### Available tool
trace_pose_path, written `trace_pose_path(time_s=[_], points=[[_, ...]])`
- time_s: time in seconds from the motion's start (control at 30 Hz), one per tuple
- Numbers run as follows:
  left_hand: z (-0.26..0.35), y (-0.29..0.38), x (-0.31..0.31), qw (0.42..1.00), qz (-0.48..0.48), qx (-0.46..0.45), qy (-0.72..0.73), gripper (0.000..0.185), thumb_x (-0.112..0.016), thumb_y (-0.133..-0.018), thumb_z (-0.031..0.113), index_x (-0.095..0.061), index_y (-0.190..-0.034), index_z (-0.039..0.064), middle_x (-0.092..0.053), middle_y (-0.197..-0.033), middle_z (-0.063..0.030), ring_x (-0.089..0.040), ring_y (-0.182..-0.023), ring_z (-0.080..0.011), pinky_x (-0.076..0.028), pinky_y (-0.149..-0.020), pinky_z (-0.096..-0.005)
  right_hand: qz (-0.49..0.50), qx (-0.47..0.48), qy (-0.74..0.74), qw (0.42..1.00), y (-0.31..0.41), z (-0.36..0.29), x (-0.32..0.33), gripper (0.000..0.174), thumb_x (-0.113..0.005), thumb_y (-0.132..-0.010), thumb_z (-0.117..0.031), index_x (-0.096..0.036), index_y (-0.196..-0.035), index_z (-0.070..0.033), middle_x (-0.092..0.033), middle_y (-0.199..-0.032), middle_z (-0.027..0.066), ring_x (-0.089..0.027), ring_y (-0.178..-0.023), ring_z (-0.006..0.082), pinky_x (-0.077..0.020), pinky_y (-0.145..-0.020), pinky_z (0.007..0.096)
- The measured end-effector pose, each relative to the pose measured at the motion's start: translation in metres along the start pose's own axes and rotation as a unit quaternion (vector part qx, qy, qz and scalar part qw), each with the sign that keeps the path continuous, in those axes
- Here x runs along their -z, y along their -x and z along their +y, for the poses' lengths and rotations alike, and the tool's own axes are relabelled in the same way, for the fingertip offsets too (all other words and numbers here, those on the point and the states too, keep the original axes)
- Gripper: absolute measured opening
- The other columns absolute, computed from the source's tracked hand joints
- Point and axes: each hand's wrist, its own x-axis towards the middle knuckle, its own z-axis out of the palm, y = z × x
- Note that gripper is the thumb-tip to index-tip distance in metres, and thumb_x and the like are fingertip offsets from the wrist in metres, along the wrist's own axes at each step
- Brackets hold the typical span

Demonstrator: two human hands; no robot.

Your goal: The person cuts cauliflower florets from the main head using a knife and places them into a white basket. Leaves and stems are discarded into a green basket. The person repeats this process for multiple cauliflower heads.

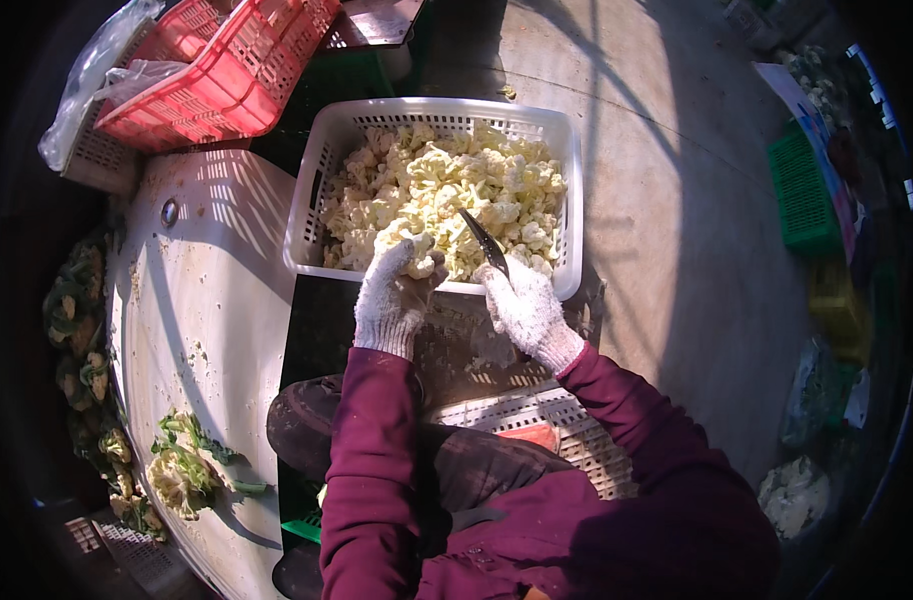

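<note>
A white plastic basket (573,202) in front of me is filled with cut cauliflower florets (464,176). My left hand (396,292), in a white knitted glove, holds a cauliflower piece (420,262) over the basket's near rim. Just to its right, my right hand (522,300), gloved the same way, grips a knife with a dark blade (483,238). The blade points up and left over the florets, apart from the held piece. The knife's handle is hidden in the glove.
On the pale table (201,300) at left lies a cauliflower head with leaves (183,480). Red crates (201,90) stand at the upper left. Whole cauliflowers (81,322) are piled beyond the table. A green crate (801,195) stands on the right, across the concrete floor (711,225).
</note>
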Motion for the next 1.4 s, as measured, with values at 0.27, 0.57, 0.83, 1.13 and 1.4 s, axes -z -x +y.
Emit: trace_pose_path(time_s=[0.27,0.57,0.83,1.13,1.4], points=[[0.007,0.006,-0.01,0.994,-0.108,0.011,-0.006,0.047,-0.062,-0.101,0.033,-0.054,-0.138,0.006,-0.064,-0.124,-0.0192,-0.068,-0.099,-0.0284,-0.061,-0.079,-0.0426,0.013,0.355,0.173,0.918,0.001,-0.007,0.002,0.023,-0.064,-0.094,-0.012,-0.066,-0.113,0.0,-0.07,-0.091,0.0201,-0.071,-0.083,0.0374,-0.0556,-0.072,0.0425],[0.015,0.014,-0.019,0.993,-0.093,0.044,-0.049,0.039,-0.06,-0.102,0.04,-0.061,-0.129,0.012,-0.069,-0.106,-0.0138,-0.063,-0.074,-0.0174,-0.055,-0.061,-0.0262,-0.035,0.322,0.206,0.923,-0.001,-0.014,0.013,0.022,-0.06,-0.097,-0.017,-0.064,-0.113,-0.002,-0.068,-0.09,0.0196,-0.069,-0.08,0.0384,-0.0548,-0.068,0.0436],[0.002,0.018,-0.024,0.995,0.004,0.021,-0.098,0.05,-0.051,-0.103,0.046,-0.056,-0.131,0.004,-0.064,-0.084,-0.0094,-0.048,-0.046,-0.0156,-0.038,-0.041,-0.0256,-0.079,0.296,0.214,0.928,-0.005,-0.012,0.021,0.019,-0.059,-0.097,-0.016,-0.064,-0.109,-0.001,-0.07,-0.09,0.0201,-0.069,-0.082,0.0386,-0.0541,-0.071,0.0442],[-0.001,0.018,-0.012,0.992,-0.041,0.044,-0.112,0.051,-0.057,-0.098,0.041,-0.055,-0.13,0.002,-0.065,-0.084,-0.0136,-0.054,-0.053,-0.0189,-0.042,-0.043,-0.0278,-0.104,0.288,0.217,0.927,-0.012,0.0,0.013,0.028,-0.055,-0.1,-0.021,-0.058,-0.121,-0.003,-0.068,-0.088,0.0216,-0.068,-0.082,0.0401,-0.0534,-0.071,0.0476],[-0.003,0.014,0.006,0.99,-0.086,0.07,-0.086,0.045,-0.061,-0.093,0.03,-0.056,-0.123,-0.003,-0.065,-0.085,-0.0156,-0.063,-0.063,-0.0243,-0.05,-0.046,-0.028,-0.152,0.279,0.258,0.912,-0.024,0.003,0.019,0.029,-0.053,-0.1,-0.022,-0.057,-0.12,-0.002,-0.067,-0.089,0.0234,-0.067,-0.086,0.0415,-0.0525,-0.075,0.0493]])
